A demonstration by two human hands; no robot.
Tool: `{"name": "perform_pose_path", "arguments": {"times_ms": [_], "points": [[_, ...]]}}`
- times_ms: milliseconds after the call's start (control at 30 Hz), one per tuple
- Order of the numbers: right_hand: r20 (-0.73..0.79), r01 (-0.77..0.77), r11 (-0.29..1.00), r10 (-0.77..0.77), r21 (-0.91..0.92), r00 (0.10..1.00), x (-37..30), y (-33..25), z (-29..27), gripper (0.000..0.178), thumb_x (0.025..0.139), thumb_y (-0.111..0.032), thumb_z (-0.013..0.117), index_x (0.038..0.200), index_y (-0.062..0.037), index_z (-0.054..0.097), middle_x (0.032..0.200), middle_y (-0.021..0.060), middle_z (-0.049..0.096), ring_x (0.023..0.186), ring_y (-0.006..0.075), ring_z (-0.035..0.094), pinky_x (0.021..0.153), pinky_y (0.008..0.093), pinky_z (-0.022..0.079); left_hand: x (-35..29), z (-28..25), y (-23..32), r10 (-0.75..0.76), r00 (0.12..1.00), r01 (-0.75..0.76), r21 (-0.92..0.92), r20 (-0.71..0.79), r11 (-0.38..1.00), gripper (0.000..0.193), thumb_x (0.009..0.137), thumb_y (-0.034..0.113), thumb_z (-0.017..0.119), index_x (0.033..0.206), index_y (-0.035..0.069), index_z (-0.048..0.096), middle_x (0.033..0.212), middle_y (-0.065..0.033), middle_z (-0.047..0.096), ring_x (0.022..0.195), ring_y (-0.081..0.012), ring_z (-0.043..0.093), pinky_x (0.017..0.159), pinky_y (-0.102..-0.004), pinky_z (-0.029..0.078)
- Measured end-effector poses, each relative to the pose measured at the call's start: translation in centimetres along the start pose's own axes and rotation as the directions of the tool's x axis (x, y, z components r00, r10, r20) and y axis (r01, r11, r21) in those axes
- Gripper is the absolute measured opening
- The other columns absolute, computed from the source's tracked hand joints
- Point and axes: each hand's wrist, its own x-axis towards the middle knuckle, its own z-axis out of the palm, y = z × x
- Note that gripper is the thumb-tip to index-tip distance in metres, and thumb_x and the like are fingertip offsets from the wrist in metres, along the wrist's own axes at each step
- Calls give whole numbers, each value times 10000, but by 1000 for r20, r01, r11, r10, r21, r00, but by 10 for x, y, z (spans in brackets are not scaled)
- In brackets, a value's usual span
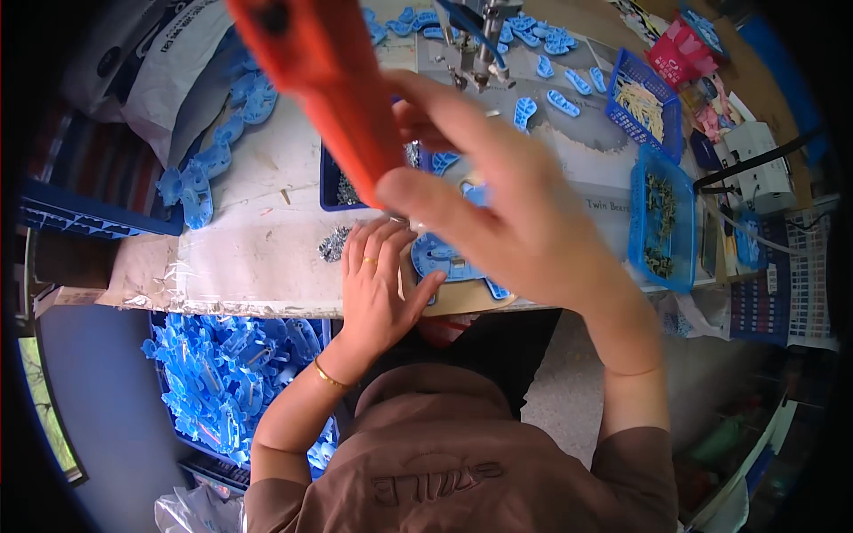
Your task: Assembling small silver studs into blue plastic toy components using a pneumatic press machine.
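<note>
My right hand, blurred by motion, is wrapped round an orange-red electric screwdriver whose lower tip points down at the bench. Just beside that tip are the fingertips of my left hand, which lies palm down at the bench's front edge, thumb spread apart. Its fingers appear to hold nothing. A round blue plastic part lies right of the left hand, near its thumb and partly hidden by my right hand. Left of my fingers is a small pile of silvery screws. Behind it, a dark blue tray contains more screws.
Several blue plastic parts line the bench's left side; others lie at the back near a metal machine head. At right stand a blue tub of small metal pieces and a blue basket. A crate of blue parts sits below the bench.
</note>
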Motion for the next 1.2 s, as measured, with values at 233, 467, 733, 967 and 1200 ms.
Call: {"name": "perform_pose_path", "arguments": {"times_ms": [233, 467, 733, 967, 1200], "points": [[11, -33, 922, 32, 385, 999, 121, 11, -80, 468, 877, -245, 738, 1241, -51, 518, 986, 2, 583, 862, 72, 556, 741, 232, 464, -5, 3, 18, 193, 977, -184, -96, 91, 978, 378, 773, 163, 742, 1103, 65, 585, 1206, -96, 580, 1197, -307, 500, 1078, -487, 345], [204, -94, 902, 6, 422, 979, 107, 23, -78, 511, 830, -231, 736, 1232, 0, 522, 913, -4, 555, 803, 69, 537, 735, 225, 444, 6, 10, 21, 249, 961, -241, -72, 124, 968, 346, 747, 134, 746, 1068, 88, 625, 1159, -71, 618, 1152, -295, 545, 1059, -490, 374], [89, -347, 730, 368, 589, 926, 35, -18, -75, 545, 774, -103, 671, 1247, 57, 453, 791, 105, 657, 628, 146, 627, 571, 255, 476, 11, 27, 23, 328, 927, -330, -22, 181, 944, 252, 797, 182, 700, 1023, 83, 647, 1135, -57, 634, 1105, -250, 566, 1053, -441, 384], [33, -332, 700, 403, 632, 915, 17, -3, -67, 525, 781, -71, 676, 1235, 83, 464, 729, 76, 632, 578, 135, 610, 532, 236, 473, 15, 34, 24, 359, 922, -365, 9, 146, 931, 235, 802, 190, 692, 1006, 78, 658, 1074, -45, 655, 1046, -236, 593, 1018, -422, 415], [-25, -226, 866, 264, 447, 964, -4, 11, -65, 273, 842, -97, 657, 1051, 40, 547, 697, 55, 616, 568, 97, 587, 494, 226, 453, 20, 34, 26, 368, 920, -377, 53, 133, 925, 235, 799, 212, 694, 990, 77, 668, 1009, -62, 646, 1021, -244, 590, 1005, -442, 420]]}}
